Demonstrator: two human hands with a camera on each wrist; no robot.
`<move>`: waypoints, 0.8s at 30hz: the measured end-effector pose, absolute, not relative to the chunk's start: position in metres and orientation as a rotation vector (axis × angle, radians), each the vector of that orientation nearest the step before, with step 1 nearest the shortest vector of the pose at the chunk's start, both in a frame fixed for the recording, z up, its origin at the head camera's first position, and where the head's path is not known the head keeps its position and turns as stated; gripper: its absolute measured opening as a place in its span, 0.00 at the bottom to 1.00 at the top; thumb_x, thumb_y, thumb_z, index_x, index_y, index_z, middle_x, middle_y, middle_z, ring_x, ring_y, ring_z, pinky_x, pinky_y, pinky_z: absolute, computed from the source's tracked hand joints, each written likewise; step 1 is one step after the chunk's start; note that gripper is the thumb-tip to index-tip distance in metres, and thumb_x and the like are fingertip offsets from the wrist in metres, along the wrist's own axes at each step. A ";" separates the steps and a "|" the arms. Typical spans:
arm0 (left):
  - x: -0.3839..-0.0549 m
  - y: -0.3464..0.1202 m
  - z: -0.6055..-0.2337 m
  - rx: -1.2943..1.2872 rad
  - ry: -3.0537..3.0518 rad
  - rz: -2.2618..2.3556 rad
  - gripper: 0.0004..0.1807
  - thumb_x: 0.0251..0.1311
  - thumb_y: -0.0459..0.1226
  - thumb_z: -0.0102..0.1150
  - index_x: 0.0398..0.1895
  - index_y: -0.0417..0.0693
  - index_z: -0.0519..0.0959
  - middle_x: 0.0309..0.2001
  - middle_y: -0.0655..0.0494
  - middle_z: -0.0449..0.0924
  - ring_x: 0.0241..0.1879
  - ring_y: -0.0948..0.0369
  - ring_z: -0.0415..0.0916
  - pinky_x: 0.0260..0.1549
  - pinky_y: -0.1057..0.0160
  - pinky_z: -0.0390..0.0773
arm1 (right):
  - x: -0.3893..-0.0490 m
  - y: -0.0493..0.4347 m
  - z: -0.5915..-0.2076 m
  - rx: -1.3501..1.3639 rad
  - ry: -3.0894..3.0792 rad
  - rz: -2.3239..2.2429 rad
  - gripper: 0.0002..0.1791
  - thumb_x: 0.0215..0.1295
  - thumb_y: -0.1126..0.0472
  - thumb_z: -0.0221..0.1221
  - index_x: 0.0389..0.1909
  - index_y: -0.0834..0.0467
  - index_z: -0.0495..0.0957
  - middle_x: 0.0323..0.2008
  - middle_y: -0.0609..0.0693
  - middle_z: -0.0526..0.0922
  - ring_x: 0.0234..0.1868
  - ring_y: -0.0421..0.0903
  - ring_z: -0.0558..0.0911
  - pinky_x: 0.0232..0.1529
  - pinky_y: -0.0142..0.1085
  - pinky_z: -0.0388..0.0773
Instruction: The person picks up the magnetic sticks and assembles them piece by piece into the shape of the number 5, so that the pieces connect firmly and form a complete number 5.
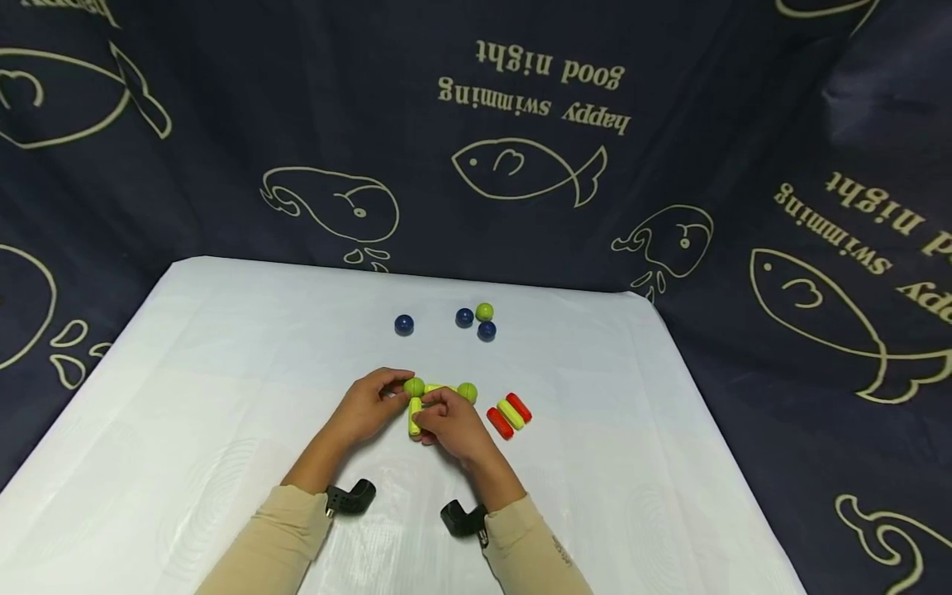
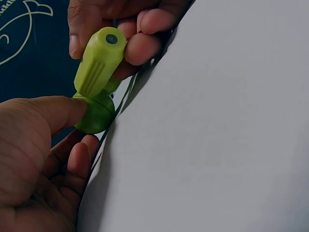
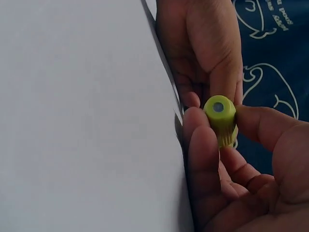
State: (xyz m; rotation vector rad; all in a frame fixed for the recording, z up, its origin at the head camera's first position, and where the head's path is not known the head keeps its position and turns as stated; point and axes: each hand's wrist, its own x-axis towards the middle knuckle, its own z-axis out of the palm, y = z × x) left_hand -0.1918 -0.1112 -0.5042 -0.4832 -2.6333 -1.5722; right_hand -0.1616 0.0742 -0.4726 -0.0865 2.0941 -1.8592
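Observation:
My left hand (image 1: 368, 408) pinches a green ball (image 1: 414, 387) between thumb and fingers, at the middle of the white table. Held by my right hand (image 1: 457, 430) is a yellow-green magnetic rod (image 1: 415, 417), one end against that ball. In the right wrist view, the rod's free end (image 3: 218, 107) shows a round grey disc. A second yellow-green rod (image 1: 439, 387) runs rightward from the ball to another green ball (image 1: 468, 392), partly behind my right fingers. In the left wrist view, my left thumb presses the green ball (image 2: 96, 116) beneath the ribbed rod (image 2: 100, 63).
Right of my hands lie two red rods (image 1: 501, 423) with a yellow-green rod (image 1: 511, 415) between them. Farther back are a lone blue ball (image 1: 404, 325) and a cluster of two blue balls (image 1: 487, 331) with a green ball (image 1: 485, 311). A dark printed cloth (image 1: 535, 240) hangs behind the table.

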 end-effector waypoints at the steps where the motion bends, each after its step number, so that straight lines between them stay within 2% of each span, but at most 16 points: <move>1: -0.192 -0.112 -0.505 -0.479 -2.635 -1.567 0.18 0.64 0.32 0.63 0.57 0.41 0.80 0.44 0.51 0.82 0.44 0.55 0.78 0.42 0.56 0.77 | -0.160 0.073 -0.468 -0.084 2.096 -1.861 0.15 0.64 0.72 0.61 0.49 0.71 0.72 0.26 0.56 0.81 0.28 0.51 0.85 0.29 0.35 0.81; 6: -0.192 -0.114 -0.506 -0.479 -2.635 -1.564 0.17 0.65 0.32 0.62 0.57 0.41 0.80 0.44 0.52 0.82 0.44 0.55 0.78 0.43 0.55 0.77 | -0.155 0.068 -0.458 -0.074 2.097 -1.868 0.15 0.65 0.71 0.60 0.49 0.72 0.72 0.27 0.61 0.82 0.27 0.51 0.85 0.27 0.33 0.80; 13: -0.193 -0.115 -0.508 -0.483 -2.629 -1.566 0.17 0.65 0.32 0.62 0.57 0.41 0.80 0.44 0.52 0.82 0.43 0.56 0.78 0.43 0.55 0.77 | -0.165 0.069 -0.485 -0.048 2.070 -1.901 0.15 0.65 0.70 0.61 0.50 0.69 0.72 0.25 0.55 0.82 0.25 0.49 0.85 0.24 0.32 0.79; 24: -0.193 -0.113 -0.506 -0.492 -2.623 -1.581 0.17 0.66 0.33 0.61 0.57 0.41 0.80 0.45 0.51 0.82 0.43 0.56 0.78 0.43 0.54 0.77 | -0.167 0.070 -0.490 -0.031 2.061 -1.901 0.17 0.66 0.65 0.63 0.52 0.66 0.72 0.25 0.54 0.82 0.22 0.43 0.83 0.23 0.30 0.77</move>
